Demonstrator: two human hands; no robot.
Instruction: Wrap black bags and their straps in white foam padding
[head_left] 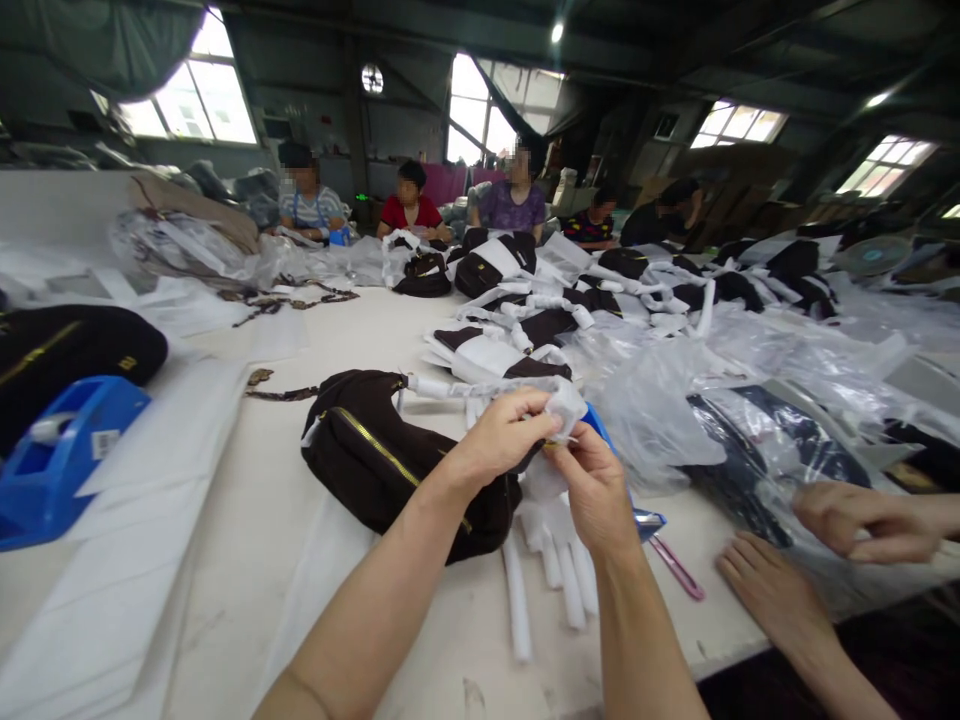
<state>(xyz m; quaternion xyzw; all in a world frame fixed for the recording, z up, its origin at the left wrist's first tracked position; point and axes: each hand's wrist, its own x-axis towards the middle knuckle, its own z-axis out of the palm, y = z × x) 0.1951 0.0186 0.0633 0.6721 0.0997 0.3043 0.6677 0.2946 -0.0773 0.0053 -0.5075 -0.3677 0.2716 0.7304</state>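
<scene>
A dark brown bag (375, 455) with a gold zipper lies on the white table (247, 540) in front of me. My left hand (499, 438) and my right hand (592, 485) meet at its right end. Both pinch a piece of white foam wrap (566, 405) that covers part of the bag's hardware, fingers closed on it. Several white foam-wrapped strips (551, 570) hang below my hands onto the table. A foam-wrapped strap (465, 386) runs from the bag's top toward my fingers.
A blue tape dispenser (56, 455) sits at the left beside a black bag (67, 350). A co-worker's two hands (817, 560) rest on bagged goods at the right. A pink tool (675, 565) lies near them. Wrapped bags and clear plastic crowd the far table, where several people sit.
</scene>
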